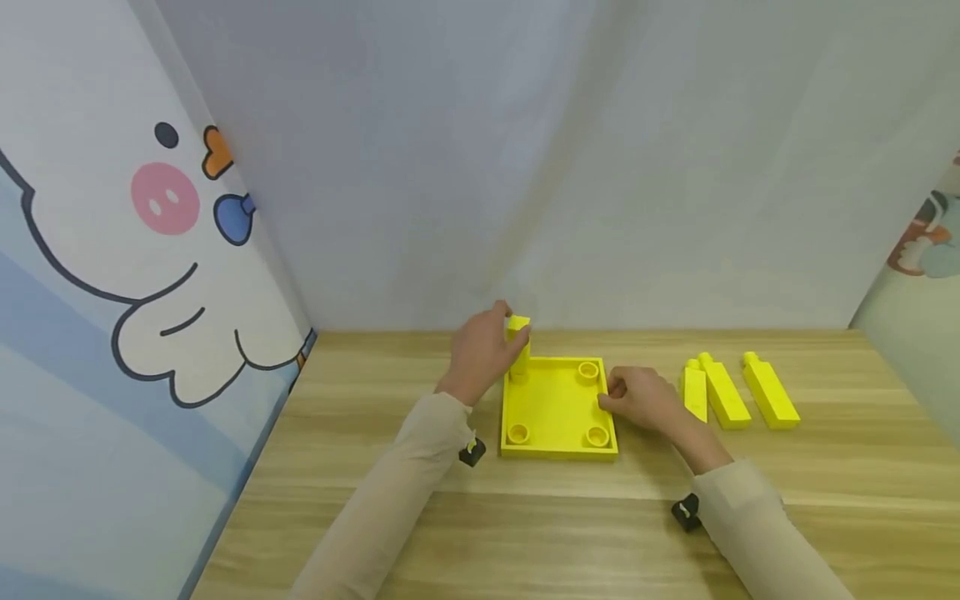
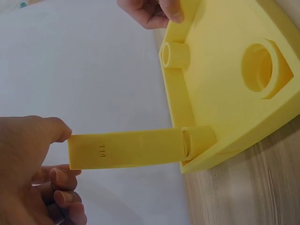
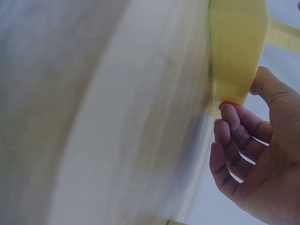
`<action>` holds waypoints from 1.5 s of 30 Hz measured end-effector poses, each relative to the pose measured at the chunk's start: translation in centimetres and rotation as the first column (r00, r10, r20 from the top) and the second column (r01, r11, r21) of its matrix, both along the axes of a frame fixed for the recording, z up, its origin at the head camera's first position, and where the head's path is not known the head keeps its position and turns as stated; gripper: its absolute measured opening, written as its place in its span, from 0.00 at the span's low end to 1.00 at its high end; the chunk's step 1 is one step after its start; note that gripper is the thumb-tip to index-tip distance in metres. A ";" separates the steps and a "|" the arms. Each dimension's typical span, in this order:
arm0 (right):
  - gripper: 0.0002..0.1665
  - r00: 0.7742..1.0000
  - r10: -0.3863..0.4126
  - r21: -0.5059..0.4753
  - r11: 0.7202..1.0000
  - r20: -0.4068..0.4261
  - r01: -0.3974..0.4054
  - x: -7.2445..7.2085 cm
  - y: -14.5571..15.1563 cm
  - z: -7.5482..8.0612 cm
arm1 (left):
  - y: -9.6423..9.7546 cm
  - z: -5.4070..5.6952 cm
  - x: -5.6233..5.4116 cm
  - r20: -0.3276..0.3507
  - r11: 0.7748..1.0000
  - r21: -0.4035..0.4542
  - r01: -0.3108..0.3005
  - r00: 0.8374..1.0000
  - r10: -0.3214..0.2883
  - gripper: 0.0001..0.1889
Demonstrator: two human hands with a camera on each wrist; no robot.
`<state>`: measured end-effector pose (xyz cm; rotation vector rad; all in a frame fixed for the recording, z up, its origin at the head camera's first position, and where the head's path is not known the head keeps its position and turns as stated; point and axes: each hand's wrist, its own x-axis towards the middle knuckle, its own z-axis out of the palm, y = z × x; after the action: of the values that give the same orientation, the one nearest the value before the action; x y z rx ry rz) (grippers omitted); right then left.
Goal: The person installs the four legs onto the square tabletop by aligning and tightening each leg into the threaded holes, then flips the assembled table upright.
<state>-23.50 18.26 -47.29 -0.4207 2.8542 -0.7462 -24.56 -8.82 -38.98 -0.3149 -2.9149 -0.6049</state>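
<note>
A square yellow tray (image 1: 558, 404) with raised walls lies on the wooden tabletop, a round socket in each corner. At the far left corner, my left hand (image 1: 480, 357) pinches the upper end of a yellow square post (image 2: 126, 150) between thumb and fingers. The post stands upright, its lower end right at the socket (image 2: 201, 140) in the left wrist view. My right hand (image 1: 643, 396) grips the tray's right wall, thumb on one side and curled index finger at its edge in the right wrist view. Three sockets, such as the near left one (image 1: 518, 433), hold no post.
To the right of the tray lie three more yellow posts: a left one (image 1: 695, 390), a middle one (image 1: 724, 393) and a right one (image 1: 772, 393), each with a round peg. A pale curtain (image 1: 570, 183) hangs behind the table, and a cartoon-printed cloth (image 1: 97, 250) hangs at the left.
</note>
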 end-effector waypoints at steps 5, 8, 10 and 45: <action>0.12 1.000 0.000 0.000 1.000 0.005 0.000 0.1 -0.2 0.0 | -0.1 -0.2 0.1 0.009 0.998 -0.012 0.061 0.998 -0.061 0.21; 0.12 1.000 -0.001 0.005 1.000 0.001 0.001 0.1 -0.1 0.1 | -0.2 -0.2 0.2 0.022 0.993 -0.011 0.113 0.993 -0.113 0.20; 0.12 1.000 0.005 0.005 1.000 0.001 -0.005 0.1 0.0 0.1 | -0.3 -0.2 0.2 0.031 0.990 -0.011 0.138 0.990 -0.137 0.20; 0.11 1.000 0.011 -0.004 1.000 0.004 -0.011 0.1 -0.1 -0.1 | -0.2 -0.4 0.5 0.042 0.994 -0.016 0.107 0.993 -0.106 0.20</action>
<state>-23.37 18.12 -47.39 -0.4343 2.8448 -0.7507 -24.04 -9.06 -39.40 -0.4685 -2.9600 -0.6072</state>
